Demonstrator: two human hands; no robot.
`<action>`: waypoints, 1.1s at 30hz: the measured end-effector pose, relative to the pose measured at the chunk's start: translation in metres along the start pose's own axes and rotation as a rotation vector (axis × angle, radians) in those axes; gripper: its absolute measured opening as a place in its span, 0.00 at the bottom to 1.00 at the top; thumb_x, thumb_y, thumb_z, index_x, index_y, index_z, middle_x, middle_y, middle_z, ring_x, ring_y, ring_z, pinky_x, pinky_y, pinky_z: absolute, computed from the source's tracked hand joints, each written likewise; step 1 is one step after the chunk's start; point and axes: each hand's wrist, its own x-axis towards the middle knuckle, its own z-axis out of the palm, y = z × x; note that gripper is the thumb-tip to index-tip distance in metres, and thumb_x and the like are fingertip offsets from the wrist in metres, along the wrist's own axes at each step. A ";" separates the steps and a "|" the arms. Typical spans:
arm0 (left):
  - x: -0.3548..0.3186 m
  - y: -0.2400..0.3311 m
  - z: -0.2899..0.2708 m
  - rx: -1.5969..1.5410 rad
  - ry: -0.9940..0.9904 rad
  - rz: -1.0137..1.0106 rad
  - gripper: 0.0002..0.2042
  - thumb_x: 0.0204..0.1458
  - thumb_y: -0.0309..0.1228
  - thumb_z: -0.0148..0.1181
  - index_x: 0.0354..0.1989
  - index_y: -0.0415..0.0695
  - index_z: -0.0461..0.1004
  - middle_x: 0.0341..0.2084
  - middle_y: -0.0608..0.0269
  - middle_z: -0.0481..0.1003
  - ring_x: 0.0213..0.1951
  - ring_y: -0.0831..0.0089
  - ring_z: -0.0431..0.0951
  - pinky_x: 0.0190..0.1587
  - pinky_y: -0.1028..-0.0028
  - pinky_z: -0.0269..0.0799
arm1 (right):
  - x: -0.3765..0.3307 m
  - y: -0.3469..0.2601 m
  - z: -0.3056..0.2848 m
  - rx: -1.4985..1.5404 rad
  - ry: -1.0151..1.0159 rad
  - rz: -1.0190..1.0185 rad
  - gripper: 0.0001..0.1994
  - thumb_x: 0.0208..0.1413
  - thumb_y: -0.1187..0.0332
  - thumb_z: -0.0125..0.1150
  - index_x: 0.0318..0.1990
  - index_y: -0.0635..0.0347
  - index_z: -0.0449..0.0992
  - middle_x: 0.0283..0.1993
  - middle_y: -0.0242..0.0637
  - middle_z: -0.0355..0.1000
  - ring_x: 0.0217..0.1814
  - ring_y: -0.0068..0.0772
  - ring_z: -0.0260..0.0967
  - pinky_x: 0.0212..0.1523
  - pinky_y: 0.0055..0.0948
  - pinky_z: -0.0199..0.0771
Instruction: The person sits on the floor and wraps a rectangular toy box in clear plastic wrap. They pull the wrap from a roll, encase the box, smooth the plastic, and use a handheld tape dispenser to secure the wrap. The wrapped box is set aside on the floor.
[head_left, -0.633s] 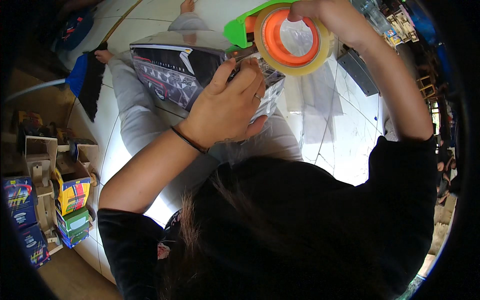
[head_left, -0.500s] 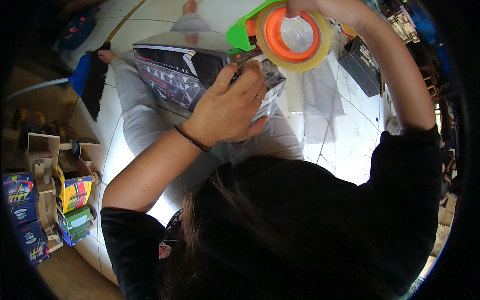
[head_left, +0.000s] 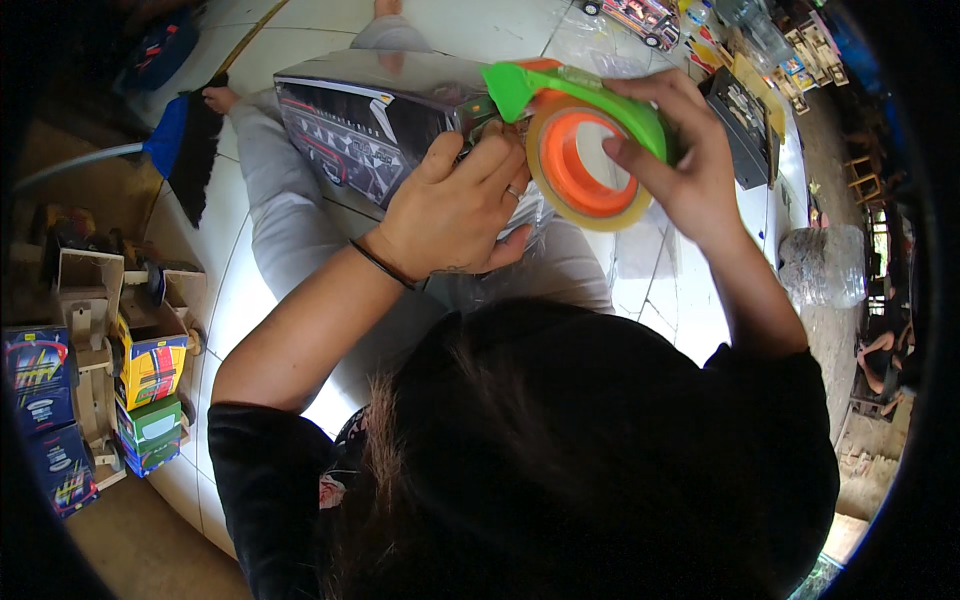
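A dark printed box (head_left: 345,135), covered in clear plastic, lies across my legs. My left hand (head_left: 450,200) is closed at its right end, the bent fingers pressing the crinkled plastic against the box. My right hand (head_left: 690,165) grips a green tape dispenser (head_left: 585,85), with the thumb beside the hole of its roll of clear tape (head_left: 580,212) on an orange hub. The dispenser's front touches or nearly touches the box's end, close to my left fingertips. Whether tape is stuck there is hard to make out.
On the left stand wooden toy-like pieces with yellow (head_left: 155,375), green and dark blue boxes. A broom (head_left: 188,150) lies past my leg. To the right are a black box-shaped thing (head_left: 740,125) and a clear plastic jug (head_left: 825,265). A toy truck (head_left: 640,18) sits at the back.
My right hand has brought the tape dispenser down toward me, and the dispenser has turned so its green body lies over the roll. My left hand stays at the box's end.
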 end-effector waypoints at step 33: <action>-0.011 0.005 -0.006 0.048 0.066 0.198 0.27 0.45 0.47 0.55 0.55 0.52 0.70 0.57 0.67 0.65 0.61 0.72 0.61 0.61 0.54 0.38 | -0.122 -0.013 0.011 0.055 -0.086 0.063 0.24 0.36 0.74 0.68 0.47 0.63 0.74 0.43 0.45 0.67 0.46 0.42 0.70 0.47 0.32 0.70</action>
